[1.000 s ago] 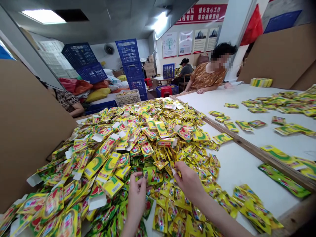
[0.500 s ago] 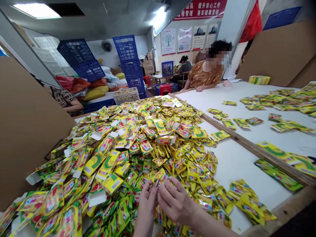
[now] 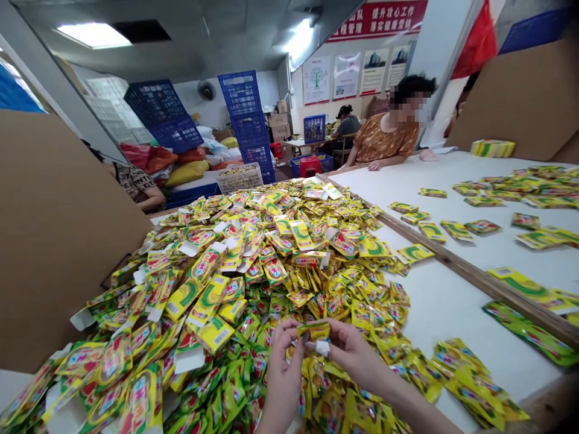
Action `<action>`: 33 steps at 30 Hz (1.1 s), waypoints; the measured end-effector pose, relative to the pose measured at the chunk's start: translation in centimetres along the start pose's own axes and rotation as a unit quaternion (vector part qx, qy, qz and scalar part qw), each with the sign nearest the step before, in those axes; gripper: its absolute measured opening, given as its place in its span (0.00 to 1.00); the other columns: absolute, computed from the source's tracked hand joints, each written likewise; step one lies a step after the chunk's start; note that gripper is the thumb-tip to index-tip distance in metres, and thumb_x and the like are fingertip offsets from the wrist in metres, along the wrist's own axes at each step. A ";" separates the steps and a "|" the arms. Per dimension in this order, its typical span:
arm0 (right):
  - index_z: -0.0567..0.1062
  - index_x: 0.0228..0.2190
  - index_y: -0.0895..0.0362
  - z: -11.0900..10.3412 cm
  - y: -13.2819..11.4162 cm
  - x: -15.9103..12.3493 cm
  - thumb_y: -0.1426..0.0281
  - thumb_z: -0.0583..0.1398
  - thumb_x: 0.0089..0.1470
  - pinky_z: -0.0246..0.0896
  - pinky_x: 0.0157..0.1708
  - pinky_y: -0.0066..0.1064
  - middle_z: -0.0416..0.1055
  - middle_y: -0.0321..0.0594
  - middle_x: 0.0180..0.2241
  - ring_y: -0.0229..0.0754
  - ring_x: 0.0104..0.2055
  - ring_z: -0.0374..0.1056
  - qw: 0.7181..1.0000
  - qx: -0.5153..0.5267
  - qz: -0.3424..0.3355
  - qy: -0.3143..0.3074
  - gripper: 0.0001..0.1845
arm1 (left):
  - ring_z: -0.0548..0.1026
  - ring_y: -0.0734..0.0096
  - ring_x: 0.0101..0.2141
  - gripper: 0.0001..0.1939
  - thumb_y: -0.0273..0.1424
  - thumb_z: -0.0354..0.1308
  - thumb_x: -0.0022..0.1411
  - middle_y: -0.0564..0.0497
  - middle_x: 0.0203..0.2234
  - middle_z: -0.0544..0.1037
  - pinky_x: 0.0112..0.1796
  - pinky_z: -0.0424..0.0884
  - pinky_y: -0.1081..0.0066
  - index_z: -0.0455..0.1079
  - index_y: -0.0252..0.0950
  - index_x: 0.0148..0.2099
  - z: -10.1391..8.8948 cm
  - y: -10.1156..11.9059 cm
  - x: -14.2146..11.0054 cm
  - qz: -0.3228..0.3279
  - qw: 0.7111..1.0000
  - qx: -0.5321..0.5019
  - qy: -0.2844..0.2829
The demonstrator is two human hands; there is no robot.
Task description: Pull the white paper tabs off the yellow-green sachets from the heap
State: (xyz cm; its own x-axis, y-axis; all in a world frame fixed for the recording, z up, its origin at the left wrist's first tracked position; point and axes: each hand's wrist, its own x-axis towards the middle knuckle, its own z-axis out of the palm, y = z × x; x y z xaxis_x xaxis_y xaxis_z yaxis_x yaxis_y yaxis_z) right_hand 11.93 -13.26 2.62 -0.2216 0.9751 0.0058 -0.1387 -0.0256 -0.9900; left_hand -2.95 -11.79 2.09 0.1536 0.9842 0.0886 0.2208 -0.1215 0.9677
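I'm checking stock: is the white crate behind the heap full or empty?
It looks full: yellowish items show at the top of the white crate. How deep they go, I cannot tell.

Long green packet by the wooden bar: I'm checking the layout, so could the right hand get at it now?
Probably: bare tabletop and low-lying yellow packets separate the right hand from the green packet, though that hand holds a small packet.

Left hand (image 3: pixel 286 355), right hand (image 3: pixel 353 348): one of each showed
Held packet (image 3: pixel 317 328): there was one
Co-workers (image 3: pixel 384 143): three were in view
Wall posters (image 3: pixel 316 81): four hung
Fan (image 3: pixel 207 90): there was one
Lit ceiling lights (image 3: pixel 93 36): there were two
Heaped cartons (image 3: pixel 215 333), heaped packets (image 3: pixel 368 316): these were too many to count
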 end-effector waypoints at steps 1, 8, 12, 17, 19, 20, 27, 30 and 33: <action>0.72 0.40 0.57 -0.2 -0.1 0.0 0.63 0.60 0.50 0.65 0.40 0.35 0.73 0.40 0.35 0.43 0.38 0.69 1.000 0.009 0.001 0.005 0.16 | 0.70 0.62 0.46 0.21 0.48 0.45 0.58 0.44 0.40 0.71 0.45 0.67 0.67 0.69 0.37 0.33 -0.3 0.3 0.8 0.023 0.997 0.076 0.006; 0.71 0.29 0.58 -0.5 0.8 -0.8 0.63 0.61 0.48 0.64 0.26 0.30 0.70 0.33 0.21 0.39 0.24 0.68 0.997 -0.026 0.043 0.063 0.11 | 0.73 0.53 0.38 0.31 0.50 0.45 0.58 0.40 0.35 0.74 0.41 0.65 0.50 0.60 0.26 0.49 -3.9 1.8 12.5 -0.073 0.935 0.331 0.099; 0.69 0.29 0.57 0.4 1.5 -1.3 0.62 0.61 0.47 0.63 0.23 0.30 0.67 0.30 0.19 0.39 0.21 0.68 0.995 -0.002 0.072 0.068 0.11 | 0.71 0.62 0.43 0.22 0.39 0.46 0.63 0.46 0.44 0.70 0.45 0.65 0.55 0.58 0.29 0.53 -3.5 1.5 16.4 -0.087 0.929 0.351 0.078; 0.69 0.28 0.57 -0.8 2.1 -2.1 0.63 0.62 0.47 0.60 0.21 0.27 0.67 0.30 0.19 0.37 0.21 0.66 0.993 -0.017 0.079 0.083 0.11 | 0.73 0.64 0.39 0.19 0.36 0.52 0.59 0.47 0.41 0.72 0.41 0.68 0.58 0.62 0.30 0.49 -4.5 0.1 15.2 -0.100 0.950 0.295 0.023; 0.68 0.26 0.57 -1.8 2.1 -2.3 0.64 0.63 0.45 0.61 0.26 0.26 0.68 0.31 0.22 0.37 0.25 0.66 0.994 -0.005 0.052 0.092 0.11 | 0.74 0.62 0.36 0.19 0.38 0.57 0.54 0.46 0.37 0.75 0.38 0.70 0.59 0.65 0.31 0.44 -5.4 -0.6 13.2 -0.112 0.962 0.249 -0.009; 0.68 0.25 0.57 -2.2 1.9 -2.3 0.65 0.64 0.44 0.61 0.28 0.26 0.68 0.31 0.23 0.36 0.28 0.66 0.995 0.004 0.039 0.096 0.11 | 0.75 0.61 0.35 0.19 0.39 0.59 0.51 0.45 0.36 0.76 0.38 0.70 0.60 0.65 0.32 0.43 -5.8 -0.8 12.0 -0.116 0.968 0.221 -0.023; 0.70 0.28 0.58 -1.9 -1.2 -1.0 0.62 0.65 0.42 0.51 0.15 0.20 0.63 0.28 0.18 0.28 0.16 0.54 0.995 0.060 0.064 0.051 0.15 | 0.73 0.62 0.45 0.27 0.31 0.58 0.50 0.44 0.46 0.75 0.46 0.66 0.65 0.58 0.35 0.54 -5.8 -0.1 1.2 -0.199 0.948 -0.176 -0.174; 0.71 0.30 0.58 -0.2 -2.7 -0.7 0.64 0.65 0.42 0.55 0.18 0.22 0.65 0.29 0.20 0.29 0.18 0.56 0.997 0.063 0.048 0.002 0.14 | 0.76 0.59 0.37 0.25 0.26 0.62 0.41 0.46 0.35 0.79 0.40 0.69 0.65 0.67 0.33 0.45 -4.7 0.0 -1.4 -0.290 0.873 -0.338 -0.202; 0.74 0.30 0.58 0.8 -3.2 -0.9 0.67 0.63 0.46 0.61 0.29 0.26 0.68 0.35 0.28 0.34 0.28 0.63 0.998 -0.014 0.007 -0.068 0.08 | 0.76 0.63 0.30 0.19 0.24 0.61 0.38 0.50 0.24 0.79 0.33 0.69 0.68 0.71 0.33 0.39 -3.8 0.0 -2.4 -0.335 0.854 -0.355 -0.181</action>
State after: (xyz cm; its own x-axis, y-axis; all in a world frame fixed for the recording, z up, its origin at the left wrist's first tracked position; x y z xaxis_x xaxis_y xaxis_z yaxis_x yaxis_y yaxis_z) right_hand 11.79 -14.22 5.85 -0.3516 0.9361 0.0086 -0.1073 -0.0312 -0.9937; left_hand -6.96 -13.67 2.75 0.5379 0.6821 -0.4954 -0.2433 0.6883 0.6835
